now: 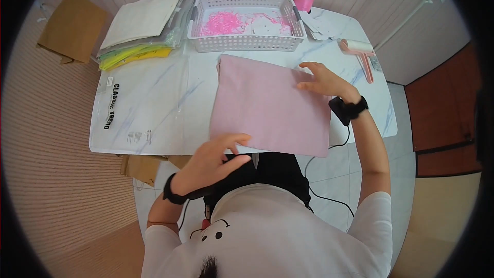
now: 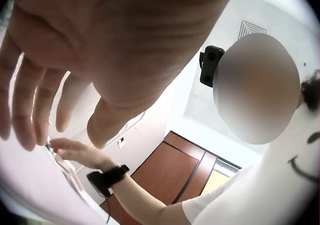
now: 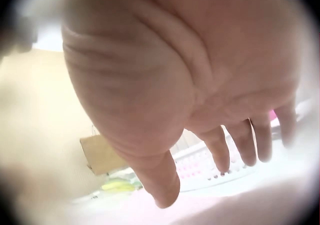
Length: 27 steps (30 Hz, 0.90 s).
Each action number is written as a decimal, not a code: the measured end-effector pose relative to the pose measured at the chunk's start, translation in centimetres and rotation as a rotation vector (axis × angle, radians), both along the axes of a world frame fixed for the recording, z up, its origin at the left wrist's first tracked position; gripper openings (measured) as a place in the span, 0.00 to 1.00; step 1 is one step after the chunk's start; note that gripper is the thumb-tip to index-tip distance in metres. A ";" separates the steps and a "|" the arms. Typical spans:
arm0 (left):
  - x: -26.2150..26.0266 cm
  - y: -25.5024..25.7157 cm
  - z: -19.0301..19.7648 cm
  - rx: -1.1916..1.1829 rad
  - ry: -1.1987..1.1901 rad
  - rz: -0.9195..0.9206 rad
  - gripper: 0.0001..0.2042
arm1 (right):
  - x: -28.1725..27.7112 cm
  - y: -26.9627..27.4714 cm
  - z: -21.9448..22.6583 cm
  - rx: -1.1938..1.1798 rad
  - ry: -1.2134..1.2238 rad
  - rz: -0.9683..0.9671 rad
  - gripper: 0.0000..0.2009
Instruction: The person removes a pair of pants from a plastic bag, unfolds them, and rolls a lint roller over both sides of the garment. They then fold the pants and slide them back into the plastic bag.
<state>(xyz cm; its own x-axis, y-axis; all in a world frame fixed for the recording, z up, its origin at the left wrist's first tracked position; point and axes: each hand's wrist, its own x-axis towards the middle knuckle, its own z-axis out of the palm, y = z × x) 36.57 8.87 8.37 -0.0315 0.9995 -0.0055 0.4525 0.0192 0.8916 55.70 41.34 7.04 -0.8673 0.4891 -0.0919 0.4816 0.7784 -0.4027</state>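
Note:
A folded pink cloth point(image 1: 270, 105) lies flat on the white marbled table, its near edge reaching the table's front edge. My left hand point(image 1: 213, 162) is at its near left corner, fingers relaxed and thumb apart, fingertips overlapping the cloth. Over the far right part of it is my right hand point(image 1: 324, 80), fingers loosely bent with nothing between them. In the left wrist view the left fingers point(image 2: 27, 110) hang spread above the pink surface. The right wrist view shows the right palm point(image 3: 200, 75) with fingers extended over the cloth.
Behind the cloth stands a white perforated basket point(image 1: 244, 44) with pink shredded paper. Clear plastic bags point(image 1: 141, 108) and a stack of packaged garments point(image 1: 141, 20) lie left. A pink ribbon spool point(image 1: 304, 1), white cards point(image 1: 319, 25) and a pink lint roller point(image 1: 363, 54) are at the right.

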 end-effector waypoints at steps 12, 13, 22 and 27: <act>4.2 1.3 -6.7 -0.134 -0.608 0.116 0.26 | -2.2 -2.1 4.2 -0.015 0.083 0.074 0.15; 4.1 1.3 -6.7 -0.154 -0.681 0.125 0.27 | -1.6 -3.8 5.4 0.021 0.138 0.097 0.14; 4.5 1.3 -6.9 0.105 -1.479 -0.043 0.38 | 2.0 -15.2 7.1 0.429 0.348 0.805 0.10; 3.4 1.2 -6.2 0.059 -1.315 -0.004 0.37 | 1.8 -12.8 7.7 0.232 0.363 0.593 0.10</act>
